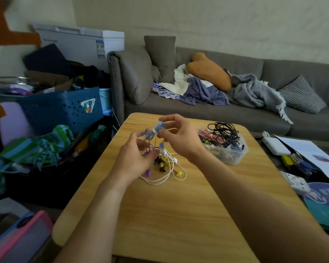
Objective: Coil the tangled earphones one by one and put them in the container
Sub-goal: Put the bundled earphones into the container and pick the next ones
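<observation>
Above the wooden table [179, 215] my right hand [176, 136] pinches a small coil of light blue earphones [160, 126]. My left hand [135, 158] holds the loose blurred end of that blue cord, just left of the coil. Below both hands a tangle of white, yellow, purple and black earphones [166, 166] lies on the table. A clear plastic container [230, 152] sits to the right, holding several coiled cords, black and pink among them.
A grey sofa [235, 111] with pillows and blankets runs behind the table. A blue basket [65, 109] and piled clothes stand left. Papers, a white power bank [275, 146] and small items lie on a surface at right.
</observation>
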{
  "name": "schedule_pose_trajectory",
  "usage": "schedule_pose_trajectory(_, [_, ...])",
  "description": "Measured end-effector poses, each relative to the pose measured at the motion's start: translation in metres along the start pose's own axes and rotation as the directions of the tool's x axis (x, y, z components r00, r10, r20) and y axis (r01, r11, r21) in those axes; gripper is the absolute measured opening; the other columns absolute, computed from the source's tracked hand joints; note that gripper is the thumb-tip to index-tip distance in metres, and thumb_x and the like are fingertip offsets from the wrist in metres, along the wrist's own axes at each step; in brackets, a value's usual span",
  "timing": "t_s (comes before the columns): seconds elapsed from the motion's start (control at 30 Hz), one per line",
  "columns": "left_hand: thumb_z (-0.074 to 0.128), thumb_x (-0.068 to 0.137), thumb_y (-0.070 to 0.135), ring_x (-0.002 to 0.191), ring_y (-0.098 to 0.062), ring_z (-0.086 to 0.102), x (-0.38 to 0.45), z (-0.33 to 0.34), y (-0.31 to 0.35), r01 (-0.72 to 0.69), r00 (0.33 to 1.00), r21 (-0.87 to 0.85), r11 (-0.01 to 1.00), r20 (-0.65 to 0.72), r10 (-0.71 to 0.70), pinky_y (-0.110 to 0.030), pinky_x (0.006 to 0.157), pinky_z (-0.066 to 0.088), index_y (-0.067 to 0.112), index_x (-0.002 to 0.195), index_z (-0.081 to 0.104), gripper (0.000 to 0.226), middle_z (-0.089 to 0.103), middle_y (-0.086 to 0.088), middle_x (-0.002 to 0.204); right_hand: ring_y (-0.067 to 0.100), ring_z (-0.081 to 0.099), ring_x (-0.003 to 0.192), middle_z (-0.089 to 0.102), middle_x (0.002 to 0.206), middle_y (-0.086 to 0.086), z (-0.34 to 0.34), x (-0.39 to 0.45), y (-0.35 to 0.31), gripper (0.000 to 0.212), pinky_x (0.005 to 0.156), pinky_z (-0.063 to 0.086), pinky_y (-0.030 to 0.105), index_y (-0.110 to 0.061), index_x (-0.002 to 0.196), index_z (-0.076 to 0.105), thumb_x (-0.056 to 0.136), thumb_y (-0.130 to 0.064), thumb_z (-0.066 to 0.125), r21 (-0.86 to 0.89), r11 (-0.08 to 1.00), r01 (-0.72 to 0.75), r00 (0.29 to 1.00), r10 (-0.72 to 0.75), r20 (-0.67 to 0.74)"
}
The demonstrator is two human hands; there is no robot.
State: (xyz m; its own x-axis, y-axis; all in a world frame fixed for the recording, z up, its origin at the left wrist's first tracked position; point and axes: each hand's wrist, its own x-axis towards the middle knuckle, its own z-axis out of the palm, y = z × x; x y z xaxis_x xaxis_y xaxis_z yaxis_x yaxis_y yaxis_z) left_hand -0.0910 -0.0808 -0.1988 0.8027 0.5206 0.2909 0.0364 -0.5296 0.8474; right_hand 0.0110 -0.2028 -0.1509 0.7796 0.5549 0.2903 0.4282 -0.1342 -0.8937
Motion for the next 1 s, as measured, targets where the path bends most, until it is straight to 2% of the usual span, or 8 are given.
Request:
schedule_pose_trajectory(0.13, [0.070,0.087,0.027,0.076,-0.002,0.065,0.002,0.000,0.003,-0.042,0.997,0.054,0.998,-0.063,0.046,-0.008,0.062,0.043,0.024,0.097,0.068,0.011,0.069,0.011,0.080,0.018,0.072,0.083,0.069,0.100,0.001,-0.008,-0.001,-0.003,0.025,0.057,0.056,0.028,-0.020,0.112,0.067,0.089,-0.012,0.069,-0.063,0.998,-0.013,1.000,0.014,0.010])
schedule_pose_trajectory(0.3, [0.074,0.084,0.021,0.073,0.003,0.066,0.003,-0.009,0.000,-0.014,1.000,-0.008,1.000,-0.001,0.014,-0.016,0.071,0.050,0.030,0.095,0.069,0.015,0.073,0.011,0.080,0.012,0.068,0.080,0.072,0.093,0.003,-0.018,0.001,0.003,0.020,0.067,0.054,0.023,-0.017,0.104,0.070,0.086,-0.009,0.070,-0.022,0.996,-0.087,0.994,0.085,-0.067])
schedule_pose_trajectory(0.47, [0.067,0.090,0.020,0.074,-0.005,0.069,0.006,-0.015,-0.005,-0.006,0.994,-0.035,0.999,-0.105,0.002,-0.025,0.073,0.055,0.022,0.083,0.073,0.009,0.073,0.010,0.073,0.024,0.072,0.075,0.071,0.088,0.014,-0.027,-0.014,0.015,0.014,0.071,0.061,0.034,-0.006,0.099,0.066,0.089,0.004,0.064,0.357,0.911,-0.206,0.959,0.260,-0.112])
schedule_pose_trajectory(0.63, [0.065,0.090,0.027,0.099,-0.015,0.059,0.011,-0.009,-0.009,0.082,0.984,0.138,0.987,-0.166,-0.059,-0.025,0.076,0.050,0.022,0.102,0.068,0.013,0.062,0.005,0.102,0.028,0.073,0.082,0.070,0.091,0.015,-0.039,-0.034,0.021,0.015,0.074,0.061,0.032,-0.001,0.103,0.060,0.092,0.008,0.058,0.667,0.731,-0.145,0.948,0.296,-0.118])
schedule_pose_trajectory(0.7, [0.066,0.089,0.027,0.114,-0.026,0.047,0.011,-0.005,-0.005,0.039,0.986,0.277,0.960,-0.166,0.007,-0.039,0.091,0.046,0.024,0.108,0.067,0.019,0.055,0.004,0.112,0.027,0.073,0.084,0.071,0.089,0.013,-0.044,-0.045,0.022,0.014,0.076,0.061,0.032,-0.003,0.102,0.061,0.094,0.006,0.054,0.753,0.647,-0.122,0.950,0.296,-0.101])
schedule_pose_trajectory(0.77, [0.065,0.090,0.025,0.111,-0.024,0.045,0.006,-0.002,0.005,-0.074,0.969,0.327,0.942,-0.200,0.146,-0.033,0.090,0.040,0.023,0.103,0.068,0.014,0.056,0.005,0.109,0.027,0.073,0.086,0.073,0.090,0.014,-0.046,-0.057,0.024,0.014,0.076,0.061,0.032,-0.003,0.104,0.061,0.095,0.004,0.053,0.815,0.568,-0.112,0.946,0.311,-0.086])
schedule_pose_trajectory(0.87, [0.055,0.096,0.028,0.083,-0.014,0.062,-0.006,0.006,0.026,-0.145,0.972,0.065,0.987,-0.175,0.155,-0.026,0.068,0.051,0.020,0.095,0.067,0.015,0.065,0.005,0.088,0.027,0.073,0.086,0.071,0.094,0.017,-0.047,-0.069,0.024,0.017,0.076,0.061,0.033,-0.002,0.109,0.059,0.095,0.005,0.052,0.859,0.500,-0.111,0.935,0.346,-0.081])
schedule_pose_trajectory(1.0, [0.041,0.100,0.042,0.084,-0.023,0.066,-0.027,0.036,0.049,0.234,0.964,-0.448,0.863,0.226,-0.144,-0.031,0.066,0.051,0.011,0.105,0.063,0.038,0.069,-0.010,0.095,0.028,0.071,0.083,0.070,0.092,0.017,-0.045,-0.081,0.019,0.018,0.081,0.061,0.036,-0.002,0.108,0.058,0.094,0.007,0.052,0.889,0.442,-0.118,0.923,0.378,-0.065])
